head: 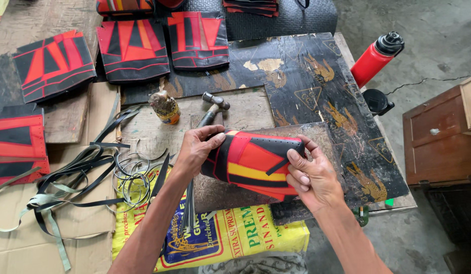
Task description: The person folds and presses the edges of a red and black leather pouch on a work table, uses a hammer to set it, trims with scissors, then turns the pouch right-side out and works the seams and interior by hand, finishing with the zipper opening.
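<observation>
Both my hands hold a curved red, black and yellow stitched leather piece (250, 162) above the worktable. My left hand (197, 148) grips its left end with fingers curled over the top edge. My right hand (309, 175) pinches its right end, where a black perforated strip runs. A hammer (213, 105) lies on the board just behind the piece, beside a small glue tin (165, 107).
Several finished red and black panels (134, 49) lie along the table's back and left. Black straps and wire rings (129, 175) tangle at left. A yellow printed sack (230, 236) hangs at the front. A red bottle (375, 57) and a wooden cabinet (441, 137) stand at right.
</observation>
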Action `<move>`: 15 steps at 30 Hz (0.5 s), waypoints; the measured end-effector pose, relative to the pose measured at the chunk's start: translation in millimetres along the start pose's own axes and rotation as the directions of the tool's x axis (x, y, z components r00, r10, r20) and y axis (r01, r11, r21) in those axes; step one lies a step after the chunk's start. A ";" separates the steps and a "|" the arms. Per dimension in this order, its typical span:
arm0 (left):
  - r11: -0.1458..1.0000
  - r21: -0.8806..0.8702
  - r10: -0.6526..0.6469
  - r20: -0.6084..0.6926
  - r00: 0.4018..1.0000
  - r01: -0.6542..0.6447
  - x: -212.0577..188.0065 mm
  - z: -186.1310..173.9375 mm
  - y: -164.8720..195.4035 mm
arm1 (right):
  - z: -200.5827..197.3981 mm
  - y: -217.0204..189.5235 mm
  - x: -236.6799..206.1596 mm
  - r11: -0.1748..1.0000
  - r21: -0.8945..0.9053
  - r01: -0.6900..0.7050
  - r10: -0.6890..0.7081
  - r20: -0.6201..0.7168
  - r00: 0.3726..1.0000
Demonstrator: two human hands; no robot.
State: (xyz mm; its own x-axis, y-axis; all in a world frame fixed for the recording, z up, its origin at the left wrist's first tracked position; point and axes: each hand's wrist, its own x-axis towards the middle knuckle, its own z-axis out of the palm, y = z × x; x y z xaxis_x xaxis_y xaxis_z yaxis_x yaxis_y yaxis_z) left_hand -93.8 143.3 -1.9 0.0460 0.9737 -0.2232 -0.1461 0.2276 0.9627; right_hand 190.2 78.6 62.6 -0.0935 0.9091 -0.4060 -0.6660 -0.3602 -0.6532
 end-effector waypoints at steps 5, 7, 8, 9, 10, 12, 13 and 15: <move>0.997 0.036 0.057 0.146 0.988 -0.063 -18.5 9.0 22.1 | -34.3 5.7 1.5 0.995 -0.054 0.085 -0.086 -0.022 0.996; 0.996 0.023 0.083 0.217 0.973 -0.090 -31.4 6.8 28.2 | -58.5 2.3 5.5 0.996 -0.034 0.080 -0.080 0.014 0.997; 0.995 0.005 0.092 0.252 0.963 -0.097 -36.5 5.4 29.7 | -72.0 -1.0 7.2 0.998 -0.010 0.069 -0.068 0.028 0.997; 0.995 -0.012 0.101 0.288 0.952 -0.102 -39.7 5.1 30.4 | -84.6 -3.7 10.2 0.998 0.016 0.058 -0.059 0.041 0.997; 0.984 -0.005 0.171 0.261 0.950 -0.175 -39.6 6.1 31.4 | -95.7 -6.0 12.5 0.991 0.133 0.000 -0.004 0.028 1.000; 0.948 0.009 0.308 0.207 0.929 -0.317 -27.2 14.5 36.7 | -109.3 -7.0 18.2 0.931 0.349 -0.106 0.109 0.010 0.994; 0.906 0.159 0.372 0.139 0.918 -0.392 -14.6 21.6 42.2 | -110.6 -2.1 19.0 0.889 0.405 -0.214 0.196 0.086 0.977; 0.724 0.484 0.497 0.128 0.858 -0.492 20.0 41.9 59.6 | -103.9 8.2 14.6 0.763 0.491 -0.421 0.346 0.240 0.907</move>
State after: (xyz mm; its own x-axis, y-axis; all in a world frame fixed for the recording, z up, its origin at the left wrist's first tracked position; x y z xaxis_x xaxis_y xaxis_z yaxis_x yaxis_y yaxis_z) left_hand -60.1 175.9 57.3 0.0932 0.9472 0.3067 0.3496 -0.3195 0.8807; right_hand 260.3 67.1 -15.1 -0.4926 0.7505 -0.4407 -0.8321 -0.5544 -0.0140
